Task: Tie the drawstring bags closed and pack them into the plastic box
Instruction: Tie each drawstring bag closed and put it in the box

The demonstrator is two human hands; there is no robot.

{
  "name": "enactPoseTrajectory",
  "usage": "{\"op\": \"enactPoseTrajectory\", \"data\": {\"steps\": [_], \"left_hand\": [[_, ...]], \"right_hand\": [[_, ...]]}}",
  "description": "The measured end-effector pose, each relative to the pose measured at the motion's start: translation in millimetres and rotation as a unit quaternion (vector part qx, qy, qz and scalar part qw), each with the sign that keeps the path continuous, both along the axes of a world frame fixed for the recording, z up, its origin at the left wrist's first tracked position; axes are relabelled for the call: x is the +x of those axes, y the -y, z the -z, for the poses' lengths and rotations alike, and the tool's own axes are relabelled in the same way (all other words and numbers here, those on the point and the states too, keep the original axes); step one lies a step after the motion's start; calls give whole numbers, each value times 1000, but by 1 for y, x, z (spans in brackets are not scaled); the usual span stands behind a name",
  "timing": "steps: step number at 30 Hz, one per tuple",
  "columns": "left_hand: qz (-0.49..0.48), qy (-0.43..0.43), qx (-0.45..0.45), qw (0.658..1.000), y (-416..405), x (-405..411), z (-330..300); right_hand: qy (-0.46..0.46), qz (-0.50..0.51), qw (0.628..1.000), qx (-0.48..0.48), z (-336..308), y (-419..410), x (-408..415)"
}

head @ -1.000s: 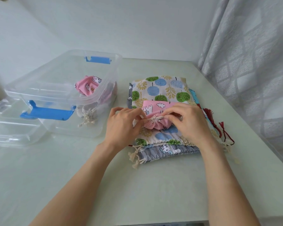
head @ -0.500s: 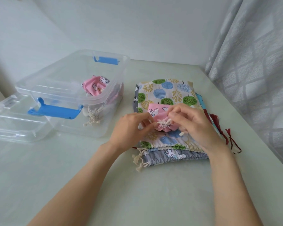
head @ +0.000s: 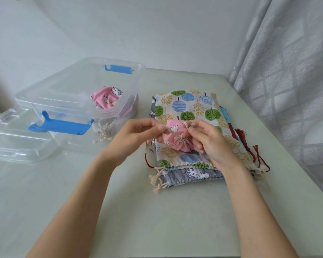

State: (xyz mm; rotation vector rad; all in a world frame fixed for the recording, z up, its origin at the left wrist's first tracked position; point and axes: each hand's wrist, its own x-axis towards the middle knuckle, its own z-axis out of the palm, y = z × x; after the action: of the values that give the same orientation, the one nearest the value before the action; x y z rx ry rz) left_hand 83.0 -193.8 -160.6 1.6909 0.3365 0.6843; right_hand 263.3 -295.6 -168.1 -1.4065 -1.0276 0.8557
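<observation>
The small pink cartoon-print drawstring bag is sitting on top of the stack of flat printed fabric bags at the middle right of the pale green worktop, its mouth already gathered into tight pleats. The left hand is pinching one end of the cream cotton cord between thumb and fingertips, drawing it out to the left; the right hand is pinching the other end, looped just above the pleats, with its remaining fingers curled against the bag.

The bag is looking light, soft and floppy, so it will likely crumple rather than hold a shape. The puckered neck, or the cord itself, seems the best place to hold. The cord is thin and probably a little slippery, so the knot may need firm tension from both sides.

The clear plastic box with blue latches is standing open just to the left of the stack, already holding another pink bag and a pale one with cream cords. Much of its left half is looking free. Its near wall and blue latch are rising between hand and interior, so the bag should be lifted over. The clear lid is lying at the far left. A grey patterned curtain is hanging close along the worktop's right edge, while the near worktop is offering open room.
</observation>
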Motion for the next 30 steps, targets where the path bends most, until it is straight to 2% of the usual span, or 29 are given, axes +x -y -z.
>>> {"op": "enactPoseTrajectory", "data": {"steps": [3, 5, 9, 13, 16, 19, 22, 25, 28, 30], "left_hand": [[34, 30, -29, 999, 1, 4, 4], [40, 19, -5, 999, 3, 8, 7], [12, -39, 124, 991, 3, 14, 16], [6, -94, 280, 955, -2, 16, 27], [14, -105, 326, 939, -2, 18, 27], [12, -113, 321, 940, 0, 19, 27], [6, -96, 285, 954, 0, 19, 26], [-12, -96, 282, 955, 2, 19, 26], [-120, -60, 294, 946, 4, 20, 24], [-189, -12, 257, 948, 2, 17, 20]], "right_hand": [[31, -2, 1000, 6, -1, 0, -2], [46, -5, 999, -7, -2, 1, -4], [70, -4, 997, -34, 5, -2, -5], [74, 11, 997, -36, 11, -5, -4], [94, -2, 995, -42, 13, -4, -4], [86, -50, 994, -42, 9, -2, -6], [9, -114, 993, -35, 2, 2, -7], [32, -93, 995, -18, 4, 0, -8], [67, -48, 997, -10, 9, -3, -6], [65, -38, 997, -13, 8, -3, -4]]}}
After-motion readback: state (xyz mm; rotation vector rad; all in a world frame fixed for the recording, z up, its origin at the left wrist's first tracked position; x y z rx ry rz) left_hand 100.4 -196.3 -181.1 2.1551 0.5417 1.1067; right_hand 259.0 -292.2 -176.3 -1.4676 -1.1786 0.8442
